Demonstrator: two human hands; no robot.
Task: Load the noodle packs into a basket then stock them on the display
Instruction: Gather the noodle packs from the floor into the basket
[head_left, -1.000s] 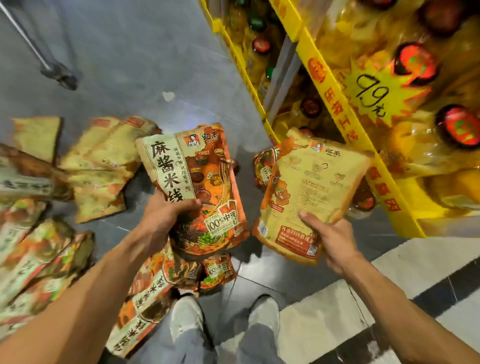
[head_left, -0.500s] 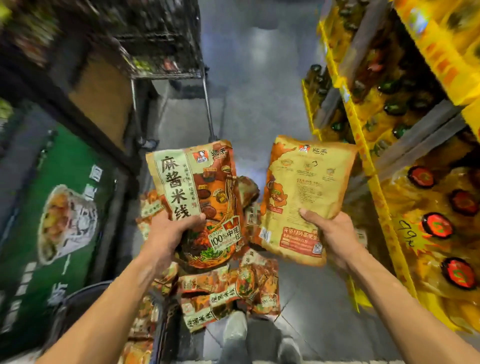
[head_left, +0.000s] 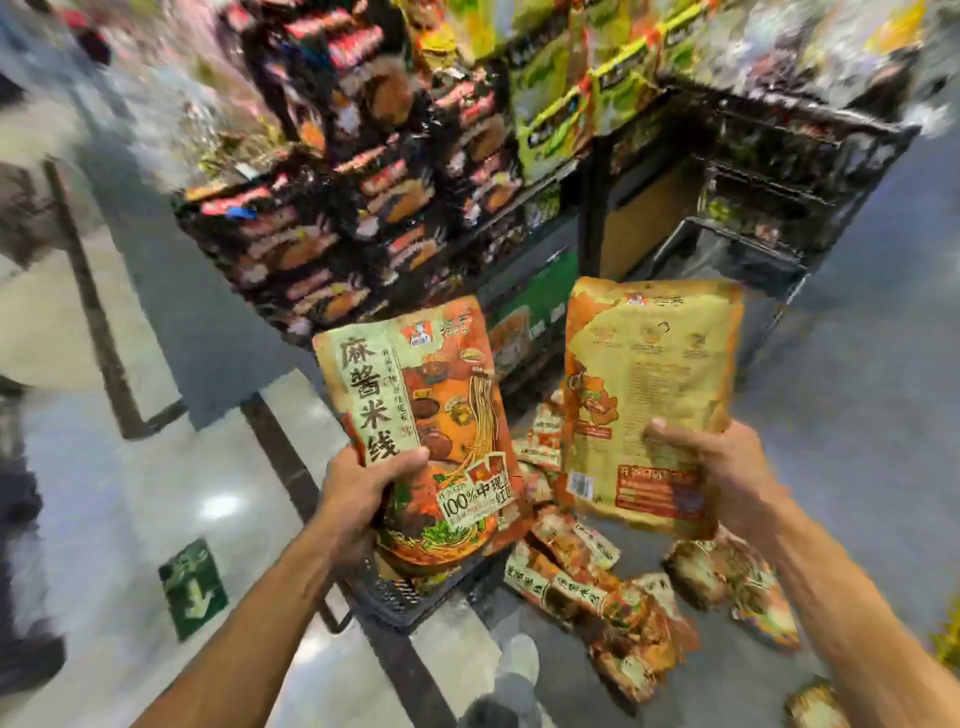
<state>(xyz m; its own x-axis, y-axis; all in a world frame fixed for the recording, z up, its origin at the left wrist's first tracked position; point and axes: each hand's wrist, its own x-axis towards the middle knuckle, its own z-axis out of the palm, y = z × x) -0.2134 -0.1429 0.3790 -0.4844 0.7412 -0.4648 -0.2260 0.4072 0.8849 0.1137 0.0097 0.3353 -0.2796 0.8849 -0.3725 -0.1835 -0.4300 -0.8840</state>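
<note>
From the head camera, the left hand (head_left: 363, 493) grips an orange noodle pack (head_left: 421, 436) by its lower left edge, printed front facing up. The right hand (head_left: 727, 478) holds a second pack (head_left: 649, 400) by its lower right edge, back side showing. Both packs are raised side by side, apart. Below them more packs (head_left: 597, 587) lie scattered on the floor (head_left: 104, 467), beside a black basket (head_left: 415, 597). Blurred shelves (head_left: 363, 182) of packaged goods stand behind.
</note>
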